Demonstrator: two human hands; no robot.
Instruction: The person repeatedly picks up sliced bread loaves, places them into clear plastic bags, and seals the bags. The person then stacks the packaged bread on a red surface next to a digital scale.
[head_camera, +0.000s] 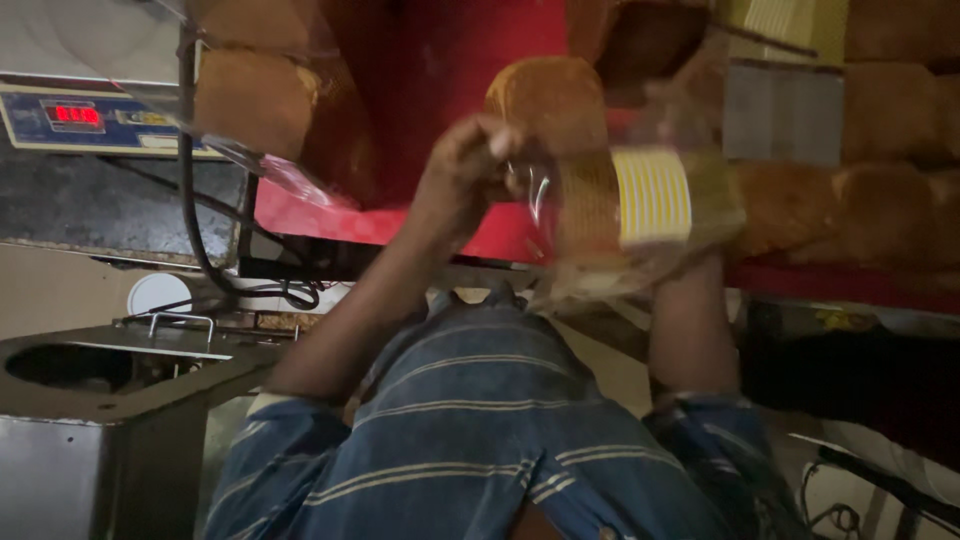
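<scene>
Pinching the mouth of the clear plastic bread bag with yellow stripes (640, 200), our left hand (470, 165) closes on its film; our right hand (hidden behind the bag) we cannot judge. We hold the golden-brown loaf (550, 100) half inside, above the red tray (440, 80). Seating it needs a steady downward pull.

A loaf of bread (552, 100) — golden-brown, with a rounded crust — sits partly inside a clear plastic bag (640, 215). The bag carries a panel of yellow and white stripes on its side, and its thin film looks crumpled and blurred around the lower half of the loaf. The loaf's domed end points up and away, bare of the film, while its other end is hidden in the bag — held above a red surface (340, 222).
</scene>
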